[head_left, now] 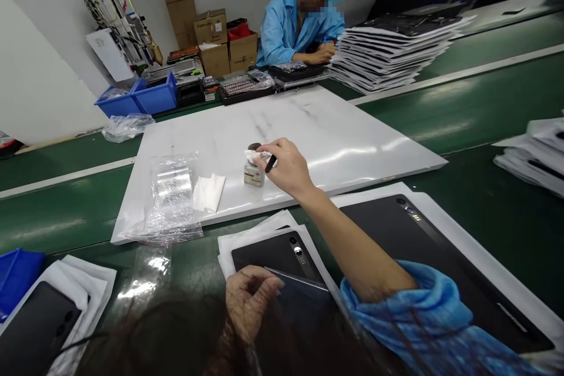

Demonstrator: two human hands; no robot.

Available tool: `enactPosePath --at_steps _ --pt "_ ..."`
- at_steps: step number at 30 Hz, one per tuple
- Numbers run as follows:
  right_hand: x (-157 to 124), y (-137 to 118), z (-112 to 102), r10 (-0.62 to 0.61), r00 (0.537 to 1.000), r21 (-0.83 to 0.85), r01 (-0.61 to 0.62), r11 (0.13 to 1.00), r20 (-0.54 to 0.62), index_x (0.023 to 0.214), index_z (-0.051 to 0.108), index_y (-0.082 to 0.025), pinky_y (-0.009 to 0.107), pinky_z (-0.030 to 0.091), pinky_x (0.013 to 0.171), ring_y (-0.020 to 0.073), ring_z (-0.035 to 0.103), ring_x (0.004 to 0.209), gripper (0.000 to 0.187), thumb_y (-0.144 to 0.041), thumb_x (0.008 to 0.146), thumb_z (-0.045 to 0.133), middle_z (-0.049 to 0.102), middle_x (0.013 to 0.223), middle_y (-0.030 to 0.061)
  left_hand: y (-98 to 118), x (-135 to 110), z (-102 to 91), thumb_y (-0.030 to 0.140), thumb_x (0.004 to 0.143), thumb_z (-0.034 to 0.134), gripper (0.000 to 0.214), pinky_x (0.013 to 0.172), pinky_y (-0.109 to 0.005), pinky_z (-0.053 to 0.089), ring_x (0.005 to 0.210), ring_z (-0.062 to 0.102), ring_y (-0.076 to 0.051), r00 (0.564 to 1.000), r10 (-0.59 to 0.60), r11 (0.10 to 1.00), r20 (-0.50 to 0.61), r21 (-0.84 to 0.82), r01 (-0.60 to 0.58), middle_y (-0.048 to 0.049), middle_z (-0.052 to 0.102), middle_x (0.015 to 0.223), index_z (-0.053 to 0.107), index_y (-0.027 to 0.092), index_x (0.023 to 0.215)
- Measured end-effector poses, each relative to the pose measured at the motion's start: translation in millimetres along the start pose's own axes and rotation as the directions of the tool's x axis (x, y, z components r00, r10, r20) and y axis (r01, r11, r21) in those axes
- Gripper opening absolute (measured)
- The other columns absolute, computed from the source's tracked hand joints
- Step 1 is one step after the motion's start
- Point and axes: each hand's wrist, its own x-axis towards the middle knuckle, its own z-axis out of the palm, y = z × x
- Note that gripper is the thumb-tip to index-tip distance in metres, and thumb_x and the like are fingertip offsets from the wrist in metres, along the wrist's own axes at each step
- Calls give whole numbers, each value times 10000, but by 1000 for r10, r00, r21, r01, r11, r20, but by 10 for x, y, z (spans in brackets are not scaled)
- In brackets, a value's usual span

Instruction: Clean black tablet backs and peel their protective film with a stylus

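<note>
the right hand (286, 169) pinches a small black stick (270, 163) and a white wipe (252, 156) just above one labelled bottle (254, 176), which stands near the front edge of the white marble slab (335, 129). the left hand (249, 299) hangs loosely curled, gripping nothing visible, beside one of three black panels (273, 255).

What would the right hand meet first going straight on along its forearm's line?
Probably the round dark lid past the right hand, on the white marble slab; depth unclear, it may already touch.
</note>
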Motion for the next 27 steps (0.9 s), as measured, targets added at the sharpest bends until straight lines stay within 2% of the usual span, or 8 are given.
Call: enactPosePath --at_steps 3,5,7,9,12,16,20,27 --pt "-339 41 -283 -45 995 161 58 985 -87 1309 863 -259 518 655 1070 335 758 1189 309 -428 1075 753 796 1311 142 45 8 -13 306 680 701 81 456 -201 539 474 686 -169 1000 -23 1000 12 1 23 30 723 517 730 245 637" --pt "-697 70 -500 -7 994 408 53 911 -113 1302 862 -294 474 686 957 269 761 991 435 -625 1150 622 805 1259 112 67 14 -17 299 676 702 78 449 -200 537 465 684 -166 999 -43 999 7 3 43 28 726 517 728 241 630" --pt "-1093 90 -705 88 996 621 -76 780 11 1127 892 -297 414 683 765 215 718 770 611 -809 1124 559 804 1083 79 79 14 -17 291 671 705 78 455 -201 540 470 686 -167 998 -60 998 1 9 60 25 728 518 726 236 620" --pt "-1447 101 -879 162 976 696 -218 684 147 931 888 -281 385 666 666 201 701 685 685 -883 1068 591 786 977 78 87 8 -17 286 669 706 77 466 -205 544 482 690 -170 998 -69 997 5 21 69 23 730 519 730 231 620" --pt "-1794 125 -1077 213 934 656 -353 667 287 794 863 -275 373 657 645 198 707 657 581 -806 1012 767 788 936 86 95 -9 -25 284 670 706 79 488 -218 549 507 694 -177 997 -68 997 20 50 67 16 738 544 739 226 627" --pt "-1958 225 -1214 268 864 548 -482 683 427 711 822 -274 382 664 742 227 734 746 419 -617 834 1029 806 882 79 97 -25 -31 282 680 694 79 504 -231 553 517 692 -177 999 -45 997 9 59 45 16 753 588 734 230 635" --pt "-2001 334 -1219 318 810 525 -568 633 493 732 826 -266 402 656 768 242 737 755 400 -586 763 1064 800 801 68 108 -31 -24 259 685 692 57 512 -209 555 517 690 -159 1000 -29 998 1 50 29 32 752 587 727 237 645" --pt "-1928 274 -1190 307 790 515 -588 624 530 687 806 -252 377 625 744 224 727 744 364 -504 728 1065 805 780 59 108 -46 -22 241 680 698 45 507 -192 556 511 687 -148 1000 -24 999 -8 46 24 37 752 585 726 242 645"
